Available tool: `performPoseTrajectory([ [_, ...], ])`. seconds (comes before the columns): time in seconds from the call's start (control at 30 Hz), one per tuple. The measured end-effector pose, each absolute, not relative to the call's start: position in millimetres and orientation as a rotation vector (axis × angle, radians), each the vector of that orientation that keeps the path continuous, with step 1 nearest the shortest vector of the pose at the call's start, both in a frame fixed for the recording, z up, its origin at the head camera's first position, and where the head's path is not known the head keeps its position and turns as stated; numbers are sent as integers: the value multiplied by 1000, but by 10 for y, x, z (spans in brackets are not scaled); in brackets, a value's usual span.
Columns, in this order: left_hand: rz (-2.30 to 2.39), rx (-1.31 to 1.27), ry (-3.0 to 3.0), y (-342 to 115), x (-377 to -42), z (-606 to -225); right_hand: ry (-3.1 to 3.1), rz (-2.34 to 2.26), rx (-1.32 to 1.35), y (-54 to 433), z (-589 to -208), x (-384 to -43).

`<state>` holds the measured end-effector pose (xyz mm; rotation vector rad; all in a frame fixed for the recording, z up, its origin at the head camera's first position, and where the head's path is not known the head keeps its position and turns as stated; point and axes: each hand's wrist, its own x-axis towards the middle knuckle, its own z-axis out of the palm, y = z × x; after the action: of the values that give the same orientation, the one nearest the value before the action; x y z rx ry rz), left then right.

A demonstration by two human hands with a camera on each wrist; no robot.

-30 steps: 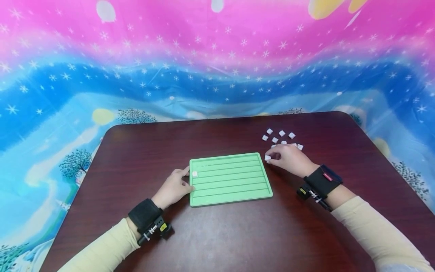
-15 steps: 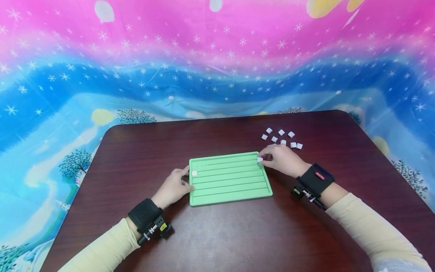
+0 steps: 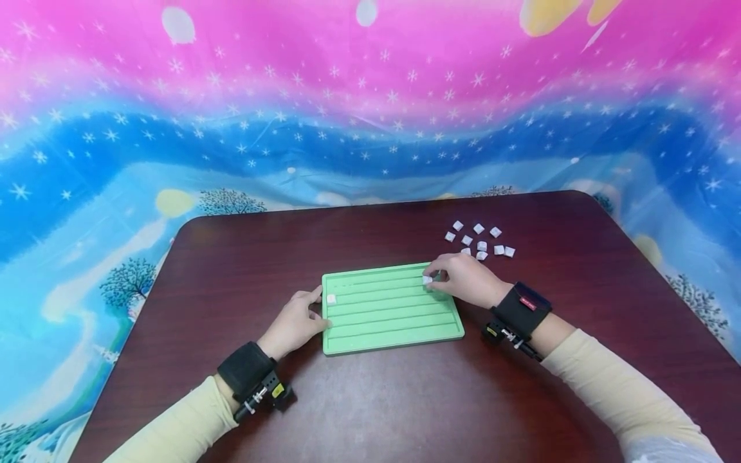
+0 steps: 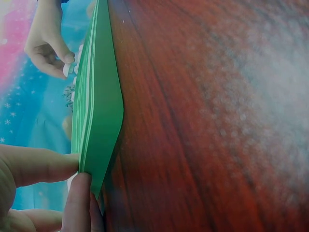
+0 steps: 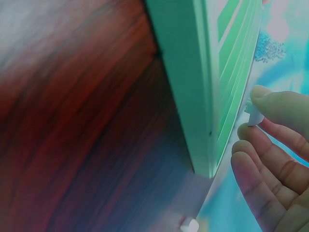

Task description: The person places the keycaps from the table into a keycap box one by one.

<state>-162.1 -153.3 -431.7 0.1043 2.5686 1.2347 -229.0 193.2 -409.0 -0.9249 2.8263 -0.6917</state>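
White block [image 3: 427,280] in the head view is pinched between the thumb and fingertips of the right hand [image 3: 466,278], over the two o'clock part of the green tray [image 3: 393,308]. The left hand [image 3: 294,323] grips the tray's nine o'clock edge, its thumb on the rim. A second block [image 3: 331,299] lies on the tray just inside that edge, also near nine o'clock. Loose blocks [image 3: 482,246] lie scattered on the brown table [image 3: 376,411], off the tray at its two o'clock. A patterned cloth [image 3: 370,141] hangs behind.

From the left wrist, the left hand shows at eight o'clock, clamped on the tray's edge; the right hand is at ten o'clock, pinching the white block.

From the right wrist, the right hand is between three and four o'clock, thumb and finger together on the white block, just clear of the tray. One of the loose blocks shows near five o'clock.
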Motion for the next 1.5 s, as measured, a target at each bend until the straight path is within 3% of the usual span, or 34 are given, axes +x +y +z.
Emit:
performPoseTrajectory([
  [1.5, 1251, 123, 2586, -1533, -1617, -4329, 2769, -677, -1173, 1223, -4037, -2296],
])
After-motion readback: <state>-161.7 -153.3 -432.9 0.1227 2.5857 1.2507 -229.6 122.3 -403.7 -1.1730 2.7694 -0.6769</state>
